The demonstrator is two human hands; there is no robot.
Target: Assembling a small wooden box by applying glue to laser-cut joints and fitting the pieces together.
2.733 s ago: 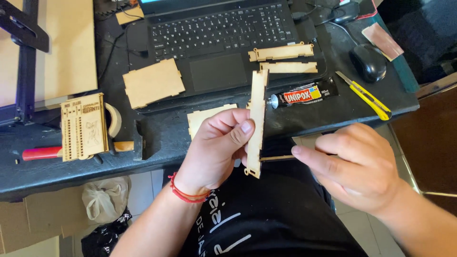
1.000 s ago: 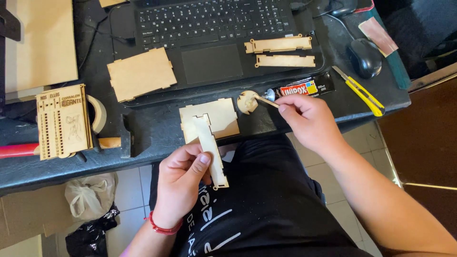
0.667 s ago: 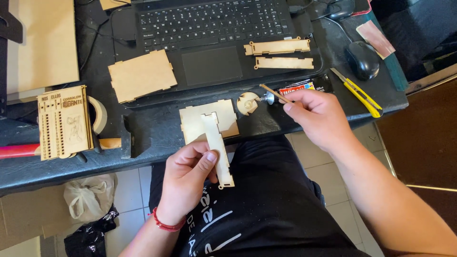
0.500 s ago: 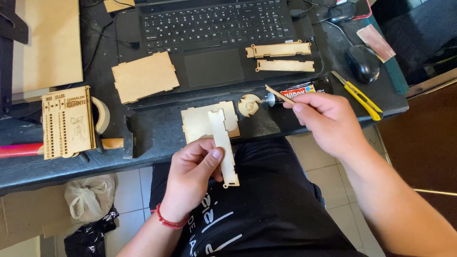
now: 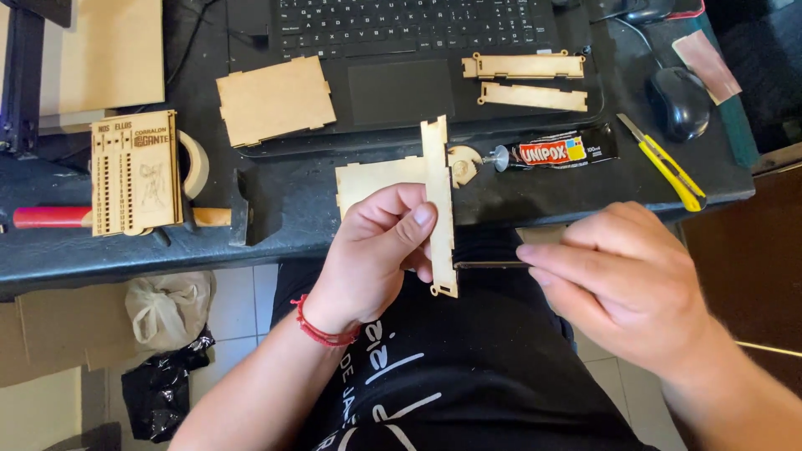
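A long, narrow strip of pale laser-cut plywood (image 5: 438, 209), notched at its ends, is pinched upright between the closed thumb and fingers of the left hand (image 5: 376, 250), above the lap. A thin dark stick (image 5: 489, 265) is gripped in the closed fingertips of the right hand (image 5: 622, 284), its tip touching the strip's lower edge. Behind, a black glue tube (image 5: 555, 152) lies on the dark desk (image 5: 284, 209).

We saw a glue tube (image 5: 558, 151), black w/ red-white label & blue-yellow patch, lying on the desk just right of the wood strip. A wooden panel (image 5: 134, 173) w/ engraved lettering lay at left. Laptop screen was out of view. A plastic bag (image 5: 168, 310) sat below the desk, left.
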